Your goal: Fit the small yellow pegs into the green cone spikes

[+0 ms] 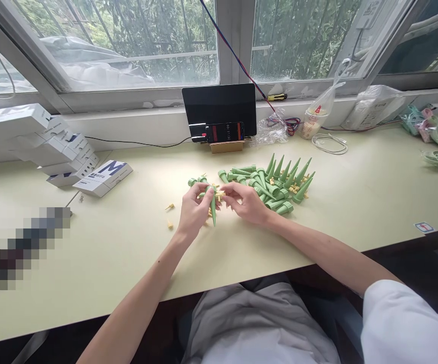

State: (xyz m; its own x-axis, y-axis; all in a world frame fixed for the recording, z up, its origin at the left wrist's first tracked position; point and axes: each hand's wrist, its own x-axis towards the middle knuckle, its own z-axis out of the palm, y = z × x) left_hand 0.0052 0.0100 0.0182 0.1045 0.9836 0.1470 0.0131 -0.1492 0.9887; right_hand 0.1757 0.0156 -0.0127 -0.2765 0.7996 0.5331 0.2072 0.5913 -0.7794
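My left hand [193, 212] is closed around a green plastic spike [213, 213], whose pointed tip hangs down toward me. Beside it, my right hand [252, 203] pinches a small yellow plastic piece [220, 194] near the wide end of the spike; I cannot tell whether the two parts touch. To the right lies a heap of green spikes [275, 192] with ribbed caps. Several others [289, 172] stand point up behind it, with yellow pieces around their bases. Two loose yellow pieces [170, 226] lie left of my left hand, and more are partly hidden under my hands.
A phone [226, 132] leans on a black screen [219, 103] at the back. White boxes [103, 178] are stacked on the left. A bagged cup [313, 121], a coiled white cable [330, 144] and bagged colourful items [436, 126] stand along the right. The table's front edge [237, 283] is close to me.
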